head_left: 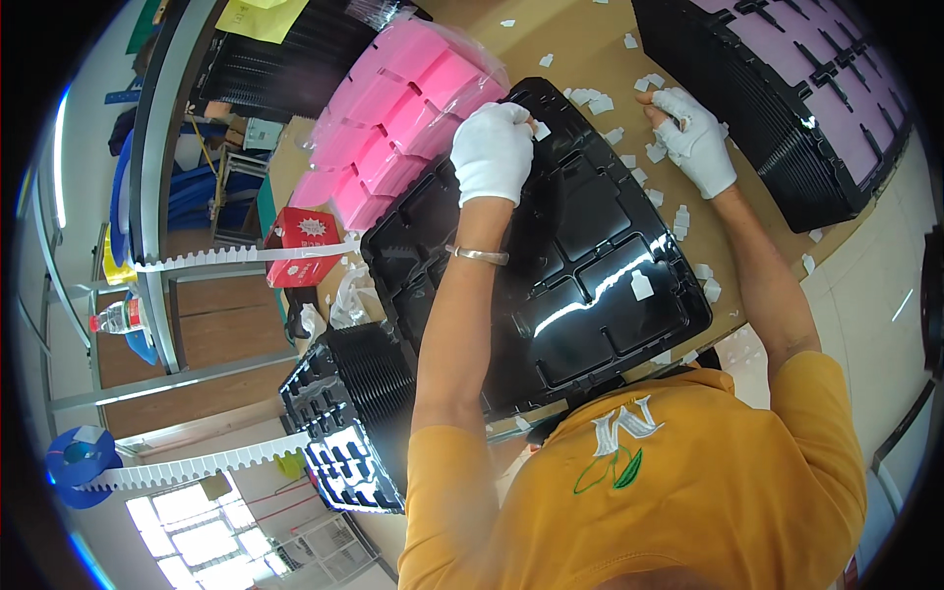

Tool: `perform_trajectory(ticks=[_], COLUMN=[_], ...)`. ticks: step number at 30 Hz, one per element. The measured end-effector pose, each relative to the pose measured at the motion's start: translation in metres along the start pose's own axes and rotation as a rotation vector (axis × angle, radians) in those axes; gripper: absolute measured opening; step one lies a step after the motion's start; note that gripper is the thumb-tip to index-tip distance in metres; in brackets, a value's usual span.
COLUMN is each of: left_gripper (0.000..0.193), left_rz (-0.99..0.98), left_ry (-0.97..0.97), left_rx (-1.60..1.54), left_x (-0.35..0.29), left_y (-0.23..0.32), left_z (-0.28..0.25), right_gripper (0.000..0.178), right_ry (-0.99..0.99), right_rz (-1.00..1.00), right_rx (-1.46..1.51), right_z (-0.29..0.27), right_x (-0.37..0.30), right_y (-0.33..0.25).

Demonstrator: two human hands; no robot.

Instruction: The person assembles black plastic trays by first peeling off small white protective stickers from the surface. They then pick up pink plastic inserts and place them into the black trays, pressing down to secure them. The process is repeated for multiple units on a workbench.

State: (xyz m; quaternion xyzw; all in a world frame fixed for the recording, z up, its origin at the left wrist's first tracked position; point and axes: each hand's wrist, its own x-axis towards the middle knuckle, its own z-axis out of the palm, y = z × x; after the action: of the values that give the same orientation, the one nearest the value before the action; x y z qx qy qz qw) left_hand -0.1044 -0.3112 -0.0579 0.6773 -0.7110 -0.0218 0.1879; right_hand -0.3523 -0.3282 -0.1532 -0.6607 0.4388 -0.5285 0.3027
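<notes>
A shallow black plastic tray (580, 226) with moulded ridges lies in front of me. Over its far left part is my left hand (490, 155) in a white glove with bare fingertips, closed on a small white tab (541, 130) at the thumb. My right hand (694, 140), gloved likewise, is beyond the tray's right edge, above the brown table (580, 39). Its bare thumb and forefinger tips are drawn close together; whatever is between them is too small to make out. Another white tab (641, 285) rests on the tray's near right part.
Several white tabs (595, 100) are scattered along the tray's right side. Pink trays (413, 108) in clear film stand left, beside a red box (303, 246). Black trays are stacked at far right (787, 147) and near left (369, 379). A metal shelf post (152, 197) rises left.
</notes>
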Motion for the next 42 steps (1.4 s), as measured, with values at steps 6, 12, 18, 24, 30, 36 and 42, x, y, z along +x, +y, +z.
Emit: perform_trajectory(ticks=[6,12,18,24,30,36,42], left_gripper=[0.012,0.023,0.015,0.017,0.016,0.008,0.008], left_rz=[-0.08,0.055,0.009,0.004,0.145,0.285,0.429], left_ry=[-0.214,-0.028,-0.144,-0.199,-0.086,0.062,0.222], left_rx=[0.024,0.084,-0.012,0.083,0.165,0.253,-0.062], left_x=[0.007,-0.005,-0.001,0.008,0.007,-0.004,-0.042], left_y=[0.013,0.008,0.01,0.013,0.008,0.011,0.022], left_z=[-0.015,-0.009,-0.012,-0.013,-0.003,0.003,-0.025], right_gripper=[0.02,0.021,0.022,0.023,0.023,0.023,0.02], right_ry=[0.021,0.002,-0.016,-0.028,-0.031,-0.038,-0.046], right_rz=[0.002,0.047,0.027,0.026,0.029,0.018,0.044], right_rx=[-0.014,0.004,0.026,-0.011,-0.014,0.035,0.002], right_z=[-0.002,-0.002,-0.001,-0.002,0.0,0.002,0.0], right_x=[0.0,0.0,0.0,0.0,-0.001,0.0,-0.003], right_y=[-0.001,0.0,0.001,-0.002,0.0,0.003,-0.011])
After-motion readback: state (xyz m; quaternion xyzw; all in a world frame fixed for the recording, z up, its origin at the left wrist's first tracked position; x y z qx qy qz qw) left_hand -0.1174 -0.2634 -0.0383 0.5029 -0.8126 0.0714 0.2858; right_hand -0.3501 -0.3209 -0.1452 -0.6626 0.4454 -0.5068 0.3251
